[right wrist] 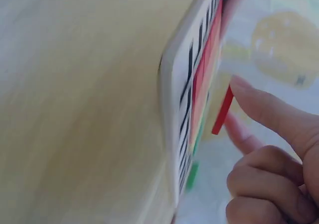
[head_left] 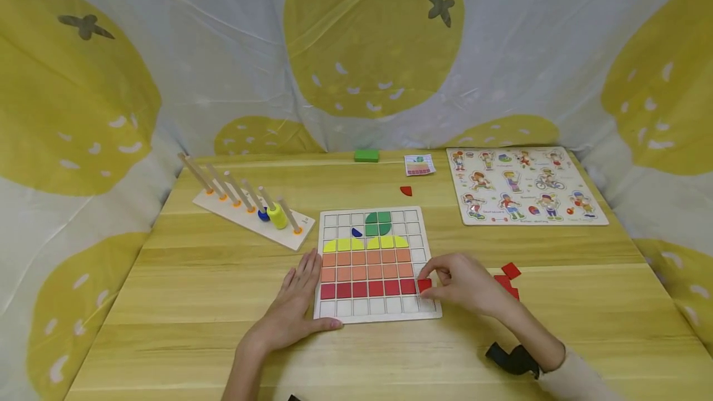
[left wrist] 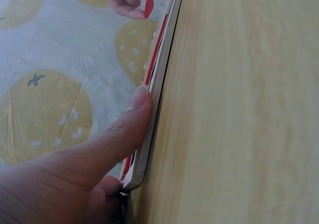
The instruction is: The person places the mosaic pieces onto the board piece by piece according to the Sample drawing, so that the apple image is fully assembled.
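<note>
A white grid board (head_left: pixel 377 308) lies on the table, with rows of red, orange and yellow tiles and a green leaf shape of tiles. My right hand (head_left: pixel 465 283) pinches a red square tile (head_left: pixel 424 285) between thumb and fingertip, over the right end of the red row. In the right wrist view this red tile (right wrist: pixel 223 109) is tilted and apart from the board's surface. My left hand (head_left: pixel 295 302) rests at the board's lower left corner, fingers straight along the left side. Its thumb (left wrist: pixel 132 117) touches the front edge.
Several loose red tiles (head_left: pixel 511 270) lie right of my right hand. Behind the board are a red quarter-round tile (head_left: pixel 406 191), a picture card (head_left: pixel 419 164) and a green block (head_left: pixel 366 156). A peg stand (head_left: pixel 289 237) stands left, a sports puzzle board (head_left: pixel 526 194) lies right.
</note>
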A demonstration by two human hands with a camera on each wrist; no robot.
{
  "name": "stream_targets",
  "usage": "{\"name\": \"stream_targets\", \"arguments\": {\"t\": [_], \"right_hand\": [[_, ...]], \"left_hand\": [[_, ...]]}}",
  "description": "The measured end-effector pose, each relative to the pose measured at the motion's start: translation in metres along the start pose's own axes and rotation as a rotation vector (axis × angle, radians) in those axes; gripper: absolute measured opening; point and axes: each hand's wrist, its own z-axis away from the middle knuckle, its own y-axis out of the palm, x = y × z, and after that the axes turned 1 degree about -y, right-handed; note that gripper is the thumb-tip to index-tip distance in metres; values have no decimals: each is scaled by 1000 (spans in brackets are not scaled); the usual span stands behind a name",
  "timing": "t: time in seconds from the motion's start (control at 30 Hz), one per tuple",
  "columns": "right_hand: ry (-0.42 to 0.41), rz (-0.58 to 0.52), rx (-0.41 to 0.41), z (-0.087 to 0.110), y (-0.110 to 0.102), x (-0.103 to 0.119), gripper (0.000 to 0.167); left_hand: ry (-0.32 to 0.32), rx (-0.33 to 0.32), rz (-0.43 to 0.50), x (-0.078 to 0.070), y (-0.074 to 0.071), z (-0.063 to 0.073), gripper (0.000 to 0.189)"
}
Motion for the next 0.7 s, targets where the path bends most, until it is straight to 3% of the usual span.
{"name": "stream_targets", "arguments": {"t": [0.13, 0.27, 0.47, 0.7], "right_hand": [[-16, 42, 43, -3, 17, 12, 20], [-14, 79, 24, -3, 25, 16, 23], [1, 49, 34, -3, 25, 16, 21], [-67, 33, 38, -5, 24, 13, 17]], "left_hand": [[1, 8, -1, -1, 0, -1, 127], [-5, 18, -1, -2, 0, -1, 127], [-7, 13, -1, -1, 0, -1, 127], [-2, 2, -5, 1, 0, 0, 128]]}}
